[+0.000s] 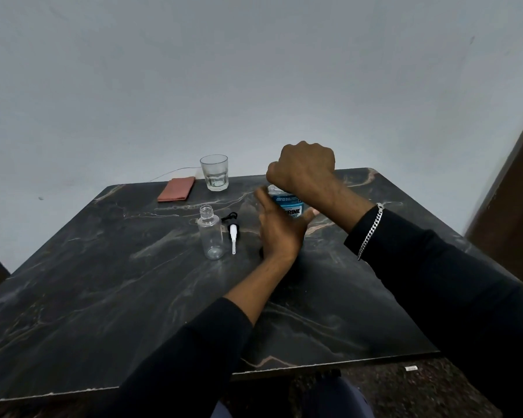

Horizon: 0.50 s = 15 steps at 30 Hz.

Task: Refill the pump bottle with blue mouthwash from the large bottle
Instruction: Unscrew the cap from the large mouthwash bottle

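On the dark marbled bench (109,297) the large bottle (290,207) of blue mouthwash is seen standing upright, a little right of the middle. Only part of its blue label and a pale bit of its shoulder are shown, because both hands are around it. The left hand (280,229) is placed on the near side of the body of the bottle: the thumb is laid against the right side of the label and the fingers, which are blurred, are reached around the left side, so the bottle is grasped by it. The right hand (305,164) is clenched over the top of the large bottle with the knuckles upward. The cap is hidden under it, so it cannot be told how the cap sits. A silver chain bracelet (370,230) is worn on the right wrist, and both forearms are covered by black sleeves.

The pump bottle (211,235) stands just left of the left hand – clear, upright and with its neck uncovered. No liquid is visible in it. Its pump head (232,233) is laid flat on the bench between the pump bottle and the left hand, the white tube pointing toward the person.

Farther back a clear drinking glass (214,172) is set near the far edge, and a folded reddish cloth (176,190) lies to its left.
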Each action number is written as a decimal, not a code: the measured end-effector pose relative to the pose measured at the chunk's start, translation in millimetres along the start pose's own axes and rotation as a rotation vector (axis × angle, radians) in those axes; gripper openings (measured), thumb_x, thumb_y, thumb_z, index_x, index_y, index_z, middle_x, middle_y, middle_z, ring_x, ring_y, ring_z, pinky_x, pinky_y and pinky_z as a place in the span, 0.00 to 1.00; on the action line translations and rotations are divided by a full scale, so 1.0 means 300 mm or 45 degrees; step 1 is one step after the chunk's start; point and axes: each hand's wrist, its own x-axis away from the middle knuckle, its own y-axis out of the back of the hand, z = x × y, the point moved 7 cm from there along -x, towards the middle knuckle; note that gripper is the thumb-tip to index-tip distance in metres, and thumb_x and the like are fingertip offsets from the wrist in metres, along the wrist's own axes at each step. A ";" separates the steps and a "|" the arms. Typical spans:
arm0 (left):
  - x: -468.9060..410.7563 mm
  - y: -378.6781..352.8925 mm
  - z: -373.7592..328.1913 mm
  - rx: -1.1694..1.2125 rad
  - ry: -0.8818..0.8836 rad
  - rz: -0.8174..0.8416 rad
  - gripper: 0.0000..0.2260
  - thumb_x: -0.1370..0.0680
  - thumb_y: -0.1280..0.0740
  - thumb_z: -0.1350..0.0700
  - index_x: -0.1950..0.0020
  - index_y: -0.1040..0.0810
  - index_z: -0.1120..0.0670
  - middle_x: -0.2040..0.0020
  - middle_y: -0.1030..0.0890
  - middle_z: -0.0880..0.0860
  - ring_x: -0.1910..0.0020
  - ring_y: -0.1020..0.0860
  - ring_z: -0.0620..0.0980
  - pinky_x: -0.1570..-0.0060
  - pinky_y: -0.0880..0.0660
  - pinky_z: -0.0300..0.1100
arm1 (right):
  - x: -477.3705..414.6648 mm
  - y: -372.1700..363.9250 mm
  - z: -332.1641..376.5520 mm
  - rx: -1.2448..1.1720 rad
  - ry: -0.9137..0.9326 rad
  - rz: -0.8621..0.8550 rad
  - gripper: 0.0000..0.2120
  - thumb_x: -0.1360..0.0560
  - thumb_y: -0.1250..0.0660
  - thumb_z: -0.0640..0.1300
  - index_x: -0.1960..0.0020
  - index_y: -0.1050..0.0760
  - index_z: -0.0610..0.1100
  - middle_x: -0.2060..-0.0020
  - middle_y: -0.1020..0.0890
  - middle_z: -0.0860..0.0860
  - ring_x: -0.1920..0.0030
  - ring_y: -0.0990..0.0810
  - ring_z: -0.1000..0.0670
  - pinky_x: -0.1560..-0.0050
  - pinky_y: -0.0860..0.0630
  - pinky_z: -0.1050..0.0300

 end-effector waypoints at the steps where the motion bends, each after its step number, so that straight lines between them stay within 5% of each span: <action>1: -0.003 -0.004 0.004 -0.024 0.005 -0.030 0.36 0.34 0.18 0.51 0.41 0.42 0.43 0.42 0.20 0.53 0.47 0.17 0.55 0.51 0.18 0.59 | -0.002 -0.003 -0.001 -0.018 0.027 -0.024 0.13 0.27 0.40 0.52 0.67 0.34 0.47 0.70 0.29 0.51 0.71 0.32 0.48 0.70 0.39 0.59; 10: -0.024 -0.016 0.020 -0.083 0.002 -0.019 0.37 0.34 0.17 0.55 0.40 0.42 0.44 0.42 0.20 0.53 0.49 0.18 0.55 0.55 0.17 0.52 | -0.037 -0.008 -0.009 -0.174 0.321 -0.056 0.18 0.27 0.43 0.56 0.70 0.37 0.47 0.72 0.31 0.50 0.72 0.33 0.50 0.70 0.41 0.59; 15: -0.029 -0.017 0.021 -0.037 0.000 0.032 0.37 0.34 0.18 0.55 0.39 0.41 0.43 0.44 0.20 0.51 0.51 0.17 0.50 0.64 0.24 0.36 | -0.036 -0.009 -0.009 -0.250 0.429 -0.068 0.21 0.27 0.42 0.55 0.73 0.39 0.44 0.76 0.33 0.49 0.75 0.35 0.48 0.70 0.41 0.59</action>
